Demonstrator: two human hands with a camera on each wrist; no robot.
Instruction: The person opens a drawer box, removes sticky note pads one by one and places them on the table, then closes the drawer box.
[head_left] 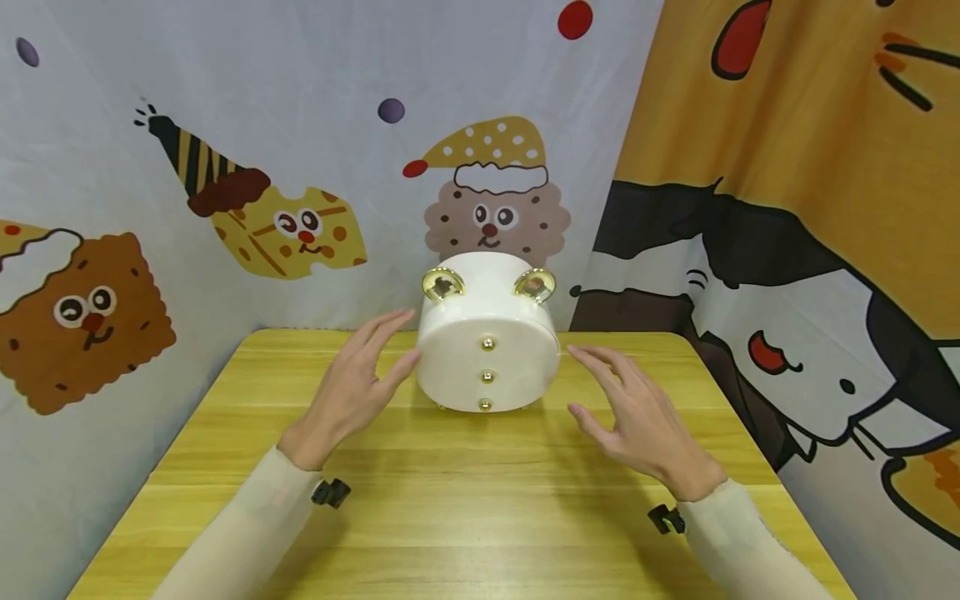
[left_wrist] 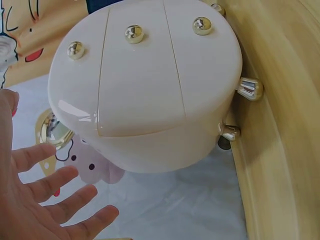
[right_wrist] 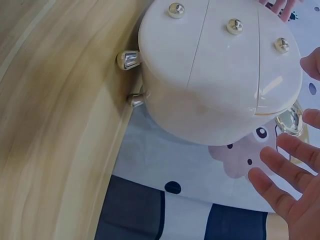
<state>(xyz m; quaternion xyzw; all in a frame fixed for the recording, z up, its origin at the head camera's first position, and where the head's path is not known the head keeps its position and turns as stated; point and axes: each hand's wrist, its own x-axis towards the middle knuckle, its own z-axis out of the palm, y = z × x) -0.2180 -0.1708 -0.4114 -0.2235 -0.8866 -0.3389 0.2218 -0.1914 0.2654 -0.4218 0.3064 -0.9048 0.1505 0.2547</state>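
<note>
A white box stands on short gold feet near the back of the desk. It has three gold knobs down its front and two round gold ears up top. The left hand is just beside one side of the box, fingers spread, holding nothing. The right hand is near the other side, fingers apart, with nothing in it. A cloth with smiley faces is behind.

Chest on table, between left grip and right grip, cloth backdrop behind
</note>
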